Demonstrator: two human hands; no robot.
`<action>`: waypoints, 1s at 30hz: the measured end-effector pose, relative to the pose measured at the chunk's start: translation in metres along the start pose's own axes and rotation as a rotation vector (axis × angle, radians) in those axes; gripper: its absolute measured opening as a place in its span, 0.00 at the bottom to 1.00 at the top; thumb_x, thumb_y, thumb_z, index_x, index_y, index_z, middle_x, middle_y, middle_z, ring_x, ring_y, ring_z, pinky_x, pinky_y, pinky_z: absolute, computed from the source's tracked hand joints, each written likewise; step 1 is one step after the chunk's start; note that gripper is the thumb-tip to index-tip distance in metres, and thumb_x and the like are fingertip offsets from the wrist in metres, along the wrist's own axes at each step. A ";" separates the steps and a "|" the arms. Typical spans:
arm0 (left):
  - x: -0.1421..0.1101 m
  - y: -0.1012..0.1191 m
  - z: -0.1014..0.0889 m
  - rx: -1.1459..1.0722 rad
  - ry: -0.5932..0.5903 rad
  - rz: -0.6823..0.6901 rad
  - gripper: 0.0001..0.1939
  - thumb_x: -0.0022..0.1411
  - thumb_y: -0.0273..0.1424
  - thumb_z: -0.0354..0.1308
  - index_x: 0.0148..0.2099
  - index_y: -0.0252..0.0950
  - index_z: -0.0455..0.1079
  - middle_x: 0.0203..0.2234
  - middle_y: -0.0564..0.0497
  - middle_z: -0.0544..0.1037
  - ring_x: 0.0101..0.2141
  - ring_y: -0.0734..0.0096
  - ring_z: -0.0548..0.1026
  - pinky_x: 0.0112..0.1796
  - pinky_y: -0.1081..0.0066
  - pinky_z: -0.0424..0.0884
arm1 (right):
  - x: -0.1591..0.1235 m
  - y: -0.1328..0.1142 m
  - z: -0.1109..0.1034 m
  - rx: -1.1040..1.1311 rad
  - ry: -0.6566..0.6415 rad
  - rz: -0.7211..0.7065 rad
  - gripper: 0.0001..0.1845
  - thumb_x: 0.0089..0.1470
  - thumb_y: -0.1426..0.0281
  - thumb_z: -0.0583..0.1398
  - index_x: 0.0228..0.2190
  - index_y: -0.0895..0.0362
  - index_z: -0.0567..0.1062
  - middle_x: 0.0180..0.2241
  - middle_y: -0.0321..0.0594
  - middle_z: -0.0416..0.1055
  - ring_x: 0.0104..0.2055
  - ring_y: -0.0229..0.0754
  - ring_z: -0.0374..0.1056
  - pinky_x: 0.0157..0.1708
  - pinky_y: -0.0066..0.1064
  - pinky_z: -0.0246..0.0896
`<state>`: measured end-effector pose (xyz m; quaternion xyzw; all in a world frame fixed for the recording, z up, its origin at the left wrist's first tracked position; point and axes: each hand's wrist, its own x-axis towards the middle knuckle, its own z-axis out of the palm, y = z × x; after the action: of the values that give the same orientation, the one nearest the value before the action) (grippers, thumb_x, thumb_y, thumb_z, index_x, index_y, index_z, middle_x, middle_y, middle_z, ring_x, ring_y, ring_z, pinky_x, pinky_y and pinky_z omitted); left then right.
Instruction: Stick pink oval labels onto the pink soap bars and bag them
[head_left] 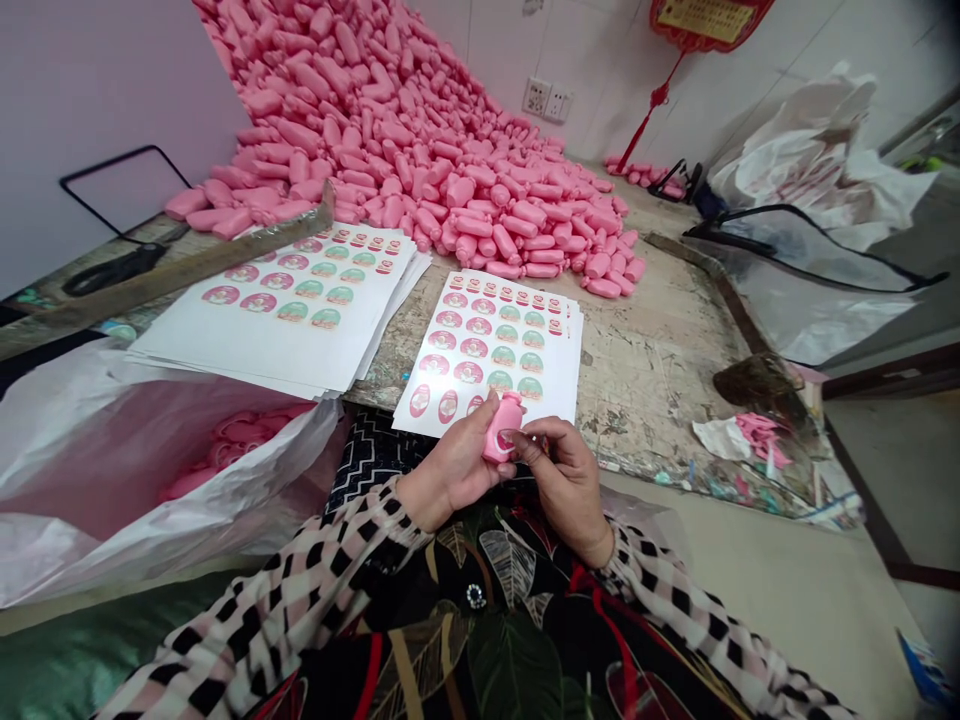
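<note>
Low over my lap, my left hand [454, 465] is closed around a small pink plastic bottle [508, 412], its neck pointing up and away from me. A red-and-white label sticker [501, 443] shows at the bottle's front. My right hand [568, 482] has its thumb and fingers pinched together at that sticker, touching the bottle; how far the sticker lies against the surface is partly hidden by the fingertips. Just beyond my hands lies a sheet of stickers [517, 335] with rows of pink, green and red labels.
A large heap of pink bottles [420, 150] slopes down against the wall. Left of the sticker sheet, a stack of similar sheets [255, 345] sits under a wooden strip [187, 262]. An open white bag [97, 440] holds pink pieces. Paper scraps [739, 440] lie at the right.
</note>
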<state>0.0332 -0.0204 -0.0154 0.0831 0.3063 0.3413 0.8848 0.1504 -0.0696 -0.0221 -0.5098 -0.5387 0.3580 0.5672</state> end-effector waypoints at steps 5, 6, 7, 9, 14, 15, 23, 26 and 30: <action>0.000 -0.003 0.001 0.094 -0.001 0.087 0.15 0.59 0.42 0.55 0.38 0.34 0.67 0.22 0.55 0.64 0.19 0.79 0.64 0.14 0.81 0.57 | 0.005 -0.002 0.003 0.211 0.000 0.191 0.05 0.50 0.69 0.62 0.32 0.53 0.71 0.30 0.32 0.70 0.31 0.35 0.65 0.33 0.28 0.61; 0.000 -0.003 0.001 0.106 0.000 0.088 0.15 0.59 0.42 0.55 0.37 0.34 0.67 0.22 0.55 0.64 0.19 0.79 0.64 0.14 0.81 0.57 | 0.005 -0.002 0.003 0.221 -0.004 0.203 0.05 0.51 0.69 0.62 0.32 0.53 0.71 0.29 0.32 0.70 0.30 0.35 0.65 0.32 0.28 0.61; 0.000 -0.004 0.001 0.111 0.006 0.083 0.15 0.59 0.42 0.54 0.37 0.35 0.67 0.22 0.54 0.65 0.20 0.79 0.65 0.14 0.81 0.57 | 0.006 -0.002 0.003 0.216 -0.002 0.204 0.05 0.51 0.69 0.62 0.32 0.53 0.71 0.29 0.32 0.70 0.29 0.34 0.64 0.31 0.28 0.61; 0.001 -0.004 0.001 0.102 0.025 0.062 0.14 0.60 0.42 0.54 0.37 0.35 0.66 0.22 0.54 0.65 0.20 0.78 0.65 0.14 0.81 0.57 | 0.006 -0.002 0.002 0.175 0.010 0.178 0.04 0.51 0.69 0.62 0.32 0.53 0.72 0.28 0.31 0.69 0.28 0.34 0.64 0.31 0.28 0.60; 0.002 -0.005 0.002 0.029 0.027 0.019 0.13 0.61 0.41 0.52 0.38 0.35 0.66 0.23 0.54 0.66 0.19 0.79 0.65 0.15 0.80 0.58 | 0.003 -0.002 0.000 -0.025 0.055 0.037 0.03 0.52 0.70 0.61 0.32 0.53 0.73 0.29 0.33 0.69 0.30 0.36 0.64 0.32 0.29 0.59; 0.002 -0.005 0.003 0.015 0.028 0.018 0.13 0.61 0.41 0.52 0.38 0.35 0.65 0.23 0.54 0.66 0.19 0.79 0.65 0.15 0.80 0.58 | 0.002 -0.003 -0.001 -0.064 0.064 0.006 0.03 0.52 0.70 0.61 0.32 0.53 0.73 0.29 0.33 0.69 0.30 0.36 0.65 0.33 0.30 0.59; -0.001 -0.006 0.008 -0.001 0.058 0.067 0.10 0.62 0.38 0.52 0.39 0.36 0.63 0.25 0.53 0.68 0.19 0.77 0.67 0.17 0.78 0.59 | 0.010 -0.016 -0.005 -0.071 0.215 -0.081 0.03 0.51 0.71 0.61 0.31 0.53 0.72 0.29 0.33 0.69 0.33 0.37 0.65 0.36 0.32 0.59; -0.004 -0.004 0.008 0.037 0.030 0.071 0.14 0.60 0.42 0.53 0.41 0.36 0.64 0.25 0.52 0.68 0.21 0.75 0.69 0.18 0.77 0.61 | 0.016 -0.020 -0.007 0.023 0.243 -0.011 0.04 0.51 0.70 0.62 0.32 0.53 0.72 0.30 0.34 0.70 0.33 0.37 0.65 0.37 0.32 0.59; -0.006 -0.002 0.007 0.057 -0.023 0.129 0.16 0.59 0.44 0.54 0.44 0.38 0.65 0.30 0.51 0.70 0.22 0.77 0.68 0.20 0.76 0.63 | 0.018 -0.020 -0.007 0.153 0.146 0.130 0.07 0.49 0.69 0.63 0.33 0.53 0.71 0.33 0.35 0.71 0.36 0.37 0.65 0.39 0.32 0.60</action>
<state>0.0350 -0.0249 -0.0075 0.1318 0.2998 0.3875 0.8617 0.1568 -0.0584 0.0027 -0.5234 -0.4330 0.3962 0.6177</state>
